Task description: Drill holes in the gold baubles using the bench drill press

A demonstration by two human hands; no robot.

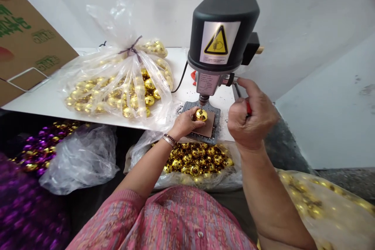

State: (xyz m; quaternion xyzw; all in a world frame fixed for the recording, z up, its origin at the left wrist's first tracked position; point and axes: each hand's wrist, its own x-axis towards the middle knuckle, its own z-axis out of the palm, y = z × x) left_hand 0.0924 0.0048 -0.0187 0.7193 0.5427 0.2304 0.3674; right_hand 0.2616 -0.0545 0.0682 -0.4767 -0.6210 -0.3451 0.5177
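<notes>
While we work from the head view, we locate the gold ball (201,115) on the brown pad (207,127), directly under the bit (201,107) of the drill press (220,68). Our left hand (187,121) pinches the ball between thumb and fingers; our right hand (253,117) is curled round the red-gripped lever (249,108), its index finger extended toward the hub (230,79).

To drill well, in our judgement, we centre the ball under the bit, brace it firmly against the pad and hold the fingertips low on its sides, clear of the bit. We apply the lever slowly and evenly, since the curved, glossy surface may let the tip skid. We keep the bracelets (169,139) away from the spindle.

We cannot tell whether the tip touches or enters the ball. Its underside is hidden, and the right fist covers most of the lever grip. Small print on the warning label (216,45) is illegible. The frame cuts off the carton (29,27) and the lower-right bag (336,203); the purple heap (23,203) is blurred
</notes>
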